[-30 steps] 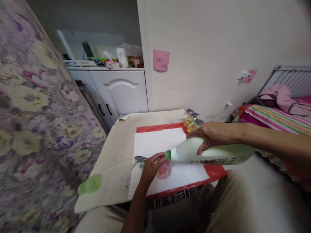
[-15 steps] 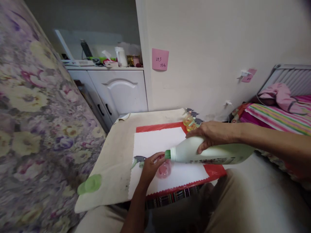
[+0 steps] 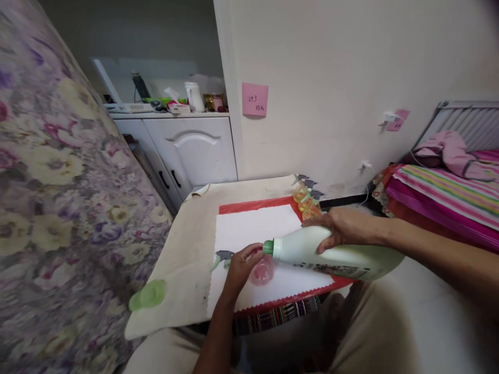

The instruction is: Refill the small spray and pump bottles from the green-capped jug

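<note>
Pale-green bottle (image 3: 335,253), gripped by your right hand (image 3: 345,228), is tilting spout-down so it meets the small pink bottle (image 3: 262,270) on the white cloth (image 3: 253,234); your left hand (image 3: 241,265) is clasping that one steady.

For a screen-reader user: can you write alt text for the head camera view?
The right hand tips a large white bottle, its green neck over a small pink bottle steadied by the left hand on a white cloth. A green cap lies on the table.
</note>
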Tool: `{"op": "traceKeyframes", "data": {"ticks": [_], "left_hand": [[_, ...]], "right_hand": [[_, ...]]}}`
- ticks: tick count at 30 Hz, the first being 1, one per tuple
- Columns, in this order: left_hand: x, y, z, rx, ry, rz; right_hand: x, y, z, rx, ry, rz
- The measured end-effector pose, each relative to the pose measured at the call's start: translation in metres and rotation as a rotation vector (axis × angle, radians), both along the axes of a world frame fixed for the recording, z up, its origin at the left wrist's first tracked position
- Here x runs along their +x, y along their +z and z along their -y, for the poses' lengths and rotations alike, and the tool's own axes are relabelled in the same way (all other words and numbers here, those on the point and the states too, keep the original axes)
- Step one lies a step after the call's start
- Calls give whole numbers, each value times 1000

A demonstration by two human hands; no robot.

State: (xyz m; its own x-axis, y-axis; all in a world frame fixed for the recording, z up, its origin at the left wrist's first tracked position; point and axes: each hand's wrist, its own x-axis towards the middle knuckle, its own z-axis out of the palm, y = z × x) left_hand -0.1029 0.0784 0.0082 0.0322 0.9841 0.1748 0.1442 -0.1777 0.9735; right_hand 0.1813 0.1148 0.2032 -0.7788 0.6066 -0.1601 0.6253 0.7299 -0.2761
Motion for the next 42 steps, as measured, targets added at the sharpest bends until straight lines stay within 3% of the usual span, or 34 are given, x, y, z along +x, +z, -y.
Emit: {"op": "traceKeyframes", "data": {"ticks": [17,24,28,31,35,42], "left_hand": [[3,4,1,9,42,-24],[6,8,7,25,64,-94],[9,9,11,47,94,-119],[11,8,14,59,112,-133],[11,5,15,44,136,-120],[10,6,18,-37,165,-104]], "right_hand": [[36,-54,14,-15,-184,-280],[45,-66,24,-54,-391,-699],[32,-86,22,-66,-513,-909],[14,-107,10,12,-597,-1070],[-18,-136,-17,77,-670,-1270],[-67,-176,-73,166,-665,-1354]]}}
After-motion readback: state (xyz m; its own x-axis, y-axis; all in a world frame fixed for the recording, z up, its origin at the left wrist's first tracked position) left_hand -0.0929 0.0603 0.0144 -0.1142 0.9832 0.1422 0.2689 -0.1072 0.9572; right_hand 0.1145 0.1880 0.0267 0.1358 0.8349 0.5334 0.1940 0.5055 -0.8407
